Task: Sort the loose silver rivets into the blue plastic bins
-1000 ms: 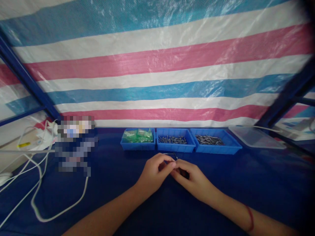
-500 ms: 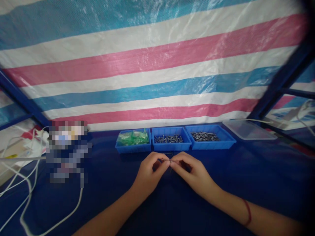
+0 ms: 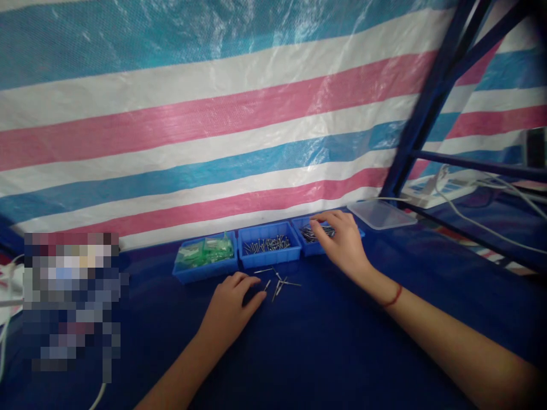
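Note:
Several slim metal pins (image 3: pixel 280 286), each with a thicker bright end like a blind rivet, lie loose on the dark blue table (image 3: pixel 294 347). My left hand (image 3: pixel 233 303) rests just left of them, thumb and fingers apart, its fingertips close to the nearest pin. Over the right blue tray (image 3: pixel 310 248) is my right hand (image 3: pixel 342 242), thumb and fingers spread above more metal pins (image 3: pixel 316 232). Part of that tray is hidden behind the hand. I see nothing held in either hand.
The middle blue tray (image 3: pixel 271 259) contains many small metal pieces, and the left blue tray (image 3: pixel 205 274) holds green-and-clear plastic packets. A clear plastic lid (image 3: pixel 382 214) lies at the back right. Striped sheeting (image 3: pixel 213 131) hangs behind, beside a blue metal frame (image 3: pixel 421 117).
My hands, which were together at the fingertips around thin metal pieces, have parted. The right went to the right tray; the left opened beside loose pins on the table. The view turned right.

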Demonstrator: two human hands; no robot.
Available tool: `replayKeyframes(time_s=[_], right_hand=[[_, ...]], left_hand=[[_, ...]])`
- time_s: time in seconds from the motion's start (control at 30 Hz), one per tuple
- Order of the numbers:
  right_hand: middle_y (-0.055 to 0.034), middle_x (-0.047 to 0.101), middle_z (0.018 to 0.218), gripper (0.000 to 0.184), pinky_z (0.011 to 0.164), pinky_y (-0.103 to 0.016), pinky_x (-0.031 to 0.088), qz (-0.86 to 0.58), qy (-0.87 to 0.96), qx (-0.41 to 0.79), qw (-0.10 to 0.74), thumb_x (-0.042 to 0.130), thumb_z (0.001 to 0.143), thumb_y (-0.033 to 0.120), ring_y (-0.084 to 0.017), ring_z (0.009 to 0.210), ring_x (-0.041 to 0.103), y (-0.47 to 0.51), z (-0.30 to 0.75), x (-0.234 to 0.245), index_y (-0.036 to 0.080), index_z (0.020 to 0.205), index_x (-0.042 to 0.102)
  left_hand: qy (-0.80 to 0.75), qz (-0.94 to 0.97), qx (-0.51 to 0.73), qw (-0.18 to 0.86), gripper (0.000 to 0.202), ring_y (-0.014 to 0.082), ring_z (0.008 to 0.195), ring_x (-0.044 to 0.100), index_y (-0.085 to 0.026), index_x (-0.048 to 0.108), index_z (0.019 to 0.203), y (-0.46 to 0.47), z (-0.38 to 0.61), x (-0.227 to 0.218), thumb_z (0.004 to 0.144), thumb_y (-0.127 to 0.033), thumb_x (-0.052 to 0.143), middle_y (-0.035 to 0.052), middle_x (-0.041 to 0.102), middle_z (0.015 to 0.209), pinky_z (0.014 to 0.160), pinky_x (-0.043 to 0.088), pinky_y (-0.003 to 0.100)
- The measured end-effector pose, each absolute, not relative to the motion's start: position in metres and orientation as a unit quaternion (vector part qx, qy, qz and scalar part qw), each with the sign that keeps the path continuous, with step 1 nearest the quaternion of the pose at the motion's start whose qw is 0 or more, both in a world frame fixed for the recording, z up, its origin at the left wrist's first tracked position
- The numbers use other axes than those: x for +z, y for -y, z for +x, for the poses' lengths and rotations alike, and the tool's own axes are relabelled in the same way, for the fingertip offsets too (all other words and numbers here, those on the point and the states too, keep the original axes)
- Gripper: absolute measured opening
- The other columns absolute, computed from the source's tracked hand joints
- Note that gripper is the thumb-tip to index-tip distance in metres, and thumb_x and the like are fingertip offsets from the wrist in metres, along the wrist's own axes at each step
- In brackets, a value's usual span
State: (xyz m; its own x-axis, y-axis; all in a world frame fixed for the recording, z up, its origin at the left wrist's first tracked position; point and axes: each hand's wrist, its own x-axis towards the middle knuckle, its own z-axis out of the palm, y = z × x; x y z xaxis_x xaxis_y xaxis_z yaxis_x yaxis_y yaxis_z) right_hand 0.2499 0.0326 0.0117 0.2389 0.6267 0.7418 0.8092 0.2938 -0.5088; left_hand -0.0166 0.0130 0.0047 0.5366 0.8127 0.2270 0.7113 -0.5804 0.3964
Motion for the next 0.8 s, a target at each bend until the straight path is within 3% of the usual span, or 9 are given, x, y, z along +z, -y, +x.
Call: replayKeyframes(time_s=[0.13,0.27,0.43,0.53,0.7,0.8], right_hand=[[-0.0101,0.062,0.100,0.022,0.087,-0.043,0.038,-0.593,0.644,-0.112,0.470,0.056,0.084,0.028,-0.027,0.098,0.050,-0.032,0.244,0.006,0.018,0.102,0.064],[-0.0072,0.063,0.095,0.016,0.085,-0.039,0.040,-0.487,0.745,-0.024,0.455,0.051,0.086,0.021,-0.022,0.092,0.052,-0.009,0.212,0.007,0.019,0.097,0.063],[-0.0069,0.064,0.090,0.014,0.079,-0.038,0.040,-0.442,0.826,0.048,0.346,0.054,0.086,0.022,-0.022,0.090,0.052,0.012,0.183,0.002,0.019,0.095,0.065],[-0.0069,0.063,0.085,0.018,0.076,-0.037,0.039,-0.428,0.847,0.056,0.310,0.048,0.090,0.020,-0.021,0.088,0.051,0.016,0.178,-0.002,0.018,0.087,0.065],[-0.0044,0.062,0.085,0.014,0.075,-0.033,0.040,-0.414,0.819,0.161,0.363,0.049,0.089,0.017,-0.017,0.083,0.052,0.021,0.171,-0.002,0.018,0.082,0.061],[-0.0031,0.061,0.082,0.014,0.074,-0.031,0.041,-0.408,0.799,0.213,0.388,0.050,0.088,0.016,-0.016,0.081,0.053,0.022,0.168,-0.002,0.018,0.079,0.060]], left_hand=[[-0.436,0.876,0.174,0.105,0.021,0.0203,0.093,0.058,-0.023,0.066,0.100,-0.017,-0.017,0.000,0.089,-0.032,0.051,0.0043,0.061,0.098,0.082,0.045,0.032],[-0.431,0.884,0.167,0.077,0.020,0.0183,0.087,0.059,-0.021,0.065,0.092,-0.016,-0.013,-0.002,0.092,-0.024,0.045,0.0041,0.062,0.096,0.078,0.044,0.030],[-0.425,0.884,0.181,0.070,0.021,0.0196,0.086,0.058,-0.020,0.060,0.089,-0.010,-0.009,0.001,0.093,-0.019,0.040,0.0039,0.063,0.093,0.075,0.043,0.032],[-0.405,0.876,0.237,0.112,0.020,0.0186,0.086,0.059,-0.021,0.058,0.091,-0.006,-0.008,0.005,0.094,-0.020,0.038,0.0036,0.064,0.092,0.078,0.044,0.032],[-0.435,0.792,0.347,0.253,0.021,0.0169,0.081,0.062,-0.021,0.056,0.108,0.000,-0.005,0.006,0.089,-0.028,0.051,0.0021,0.066,0.089,0.076,0.048,0.028],[-0.447,0.752,0.357,0.328,0.018,0.0167,0.077,0.064,-0.020,0.061,0.099,0.001,-0.003,0.004,0.085,-0.031,0.056,0.0009,0.067,0.083,0.071,0.049,0.027]])
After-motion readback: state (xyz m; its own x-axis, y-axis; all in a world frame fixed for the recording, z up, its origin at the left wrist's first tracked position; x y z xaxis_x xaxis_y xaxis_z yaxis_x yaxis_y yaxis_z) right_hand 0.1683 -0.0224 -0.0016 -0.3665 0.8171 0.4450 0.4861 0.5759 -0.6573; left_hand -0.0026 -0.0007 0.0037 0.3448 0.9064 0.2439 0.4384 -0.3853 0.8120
